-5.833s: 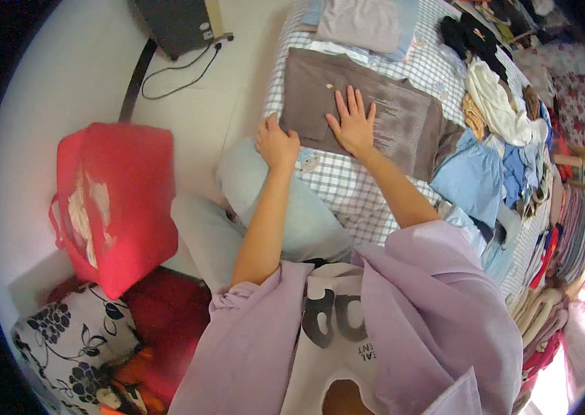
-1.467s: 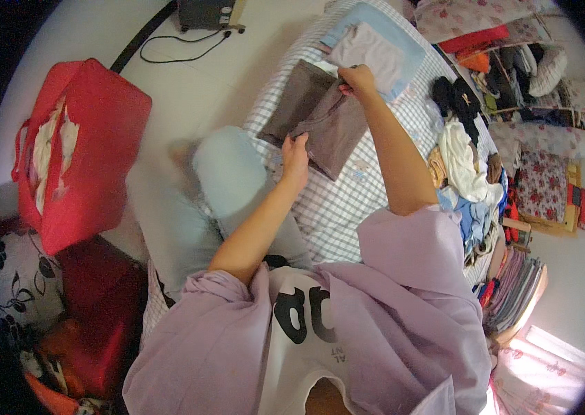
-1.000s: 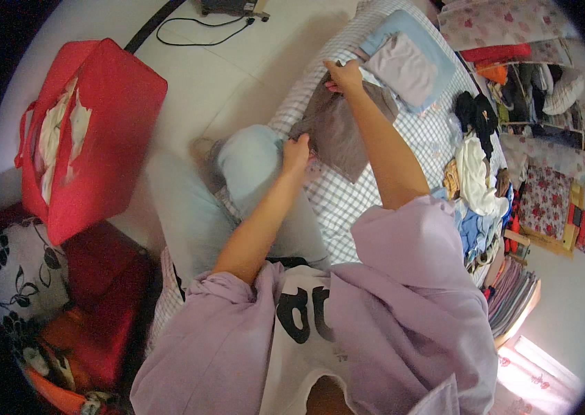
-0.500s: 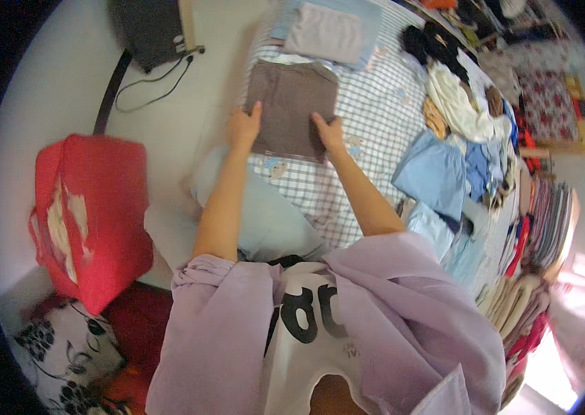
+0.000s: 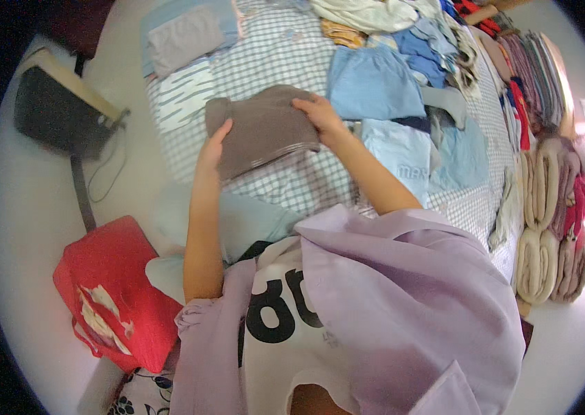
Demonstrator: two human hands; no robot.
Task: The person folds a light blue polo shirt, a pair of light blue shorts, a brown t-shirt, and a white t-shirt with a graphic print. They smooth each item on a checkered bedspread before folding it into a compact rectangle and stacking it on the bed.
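Note:
A folded brown garment is held up by its two sides above the checked bed sheet, slightly tilted. My left hand grips its left edge, thumb on top and fingers underneath. At the upper right edge, my right hand pinches the cloth the same way. Beyond the left hand lies a white garment with dark stripes. Just past it is a folded light grey garment on top of a light blue one.
Light blue shorts, a pale blue shirt and a heap of clothes lie to the right. Rolled beige blankets are stacked farther right. A red bag stands on the floor at left, near a dark box-shaped object.
The brown garment has come up off the bed in both hands and tilted, showing the striped white garment. My view has turned to the right.

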